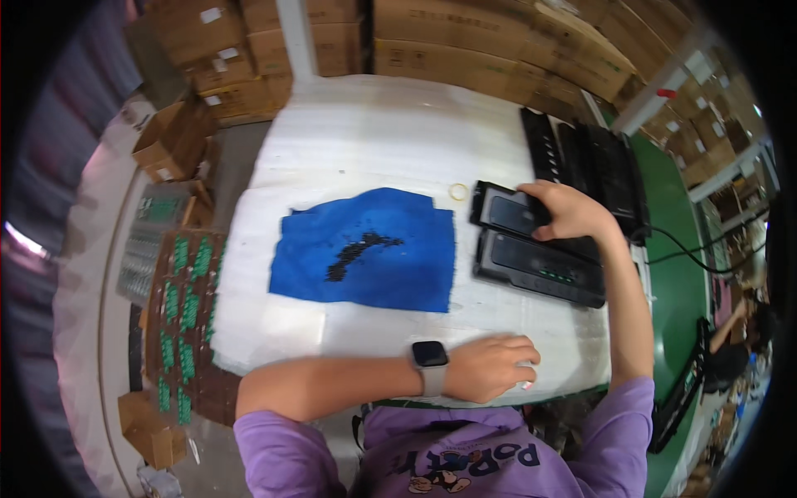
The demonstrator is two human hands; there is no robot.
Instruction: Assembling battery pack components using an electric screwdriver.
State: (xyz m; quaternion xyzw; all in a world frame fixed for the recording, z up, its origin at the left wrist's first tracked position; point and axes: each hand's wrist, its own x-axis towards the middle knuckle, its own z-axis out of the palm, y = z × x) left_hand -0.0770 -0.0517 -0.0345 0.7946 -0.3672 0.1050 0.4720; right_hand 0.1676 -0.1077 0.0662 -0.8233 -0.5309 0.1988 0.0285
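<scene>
Two flat black plastic casings lie side by side on the white-covered table, right of centre. My right hand (571,212) reaches over the farther casing (508,209), thumb and fingers closed on its right part; the fingers hide that end. The nearer casing (540,264) rests just below, with a row of small green marks along it. My left hand (490,368), a watch on its wrist, lies at the table's near edge with fingers curled. A small pale and red spot shows at its fingertips; what it is I cannot tell. Left of the casings lies a blue cloth (374,286) bearing many small black pieces (357,251).
A thin yellow ring (458,192) lies beyond the casings. Long black parts (604,170) stack at the table's far right, beside a green surface (677,307) with black cables. Cardboard boxes (448,58) stand behind. Green-marked brown sheets (187,307) sit left of the table.
</scene>
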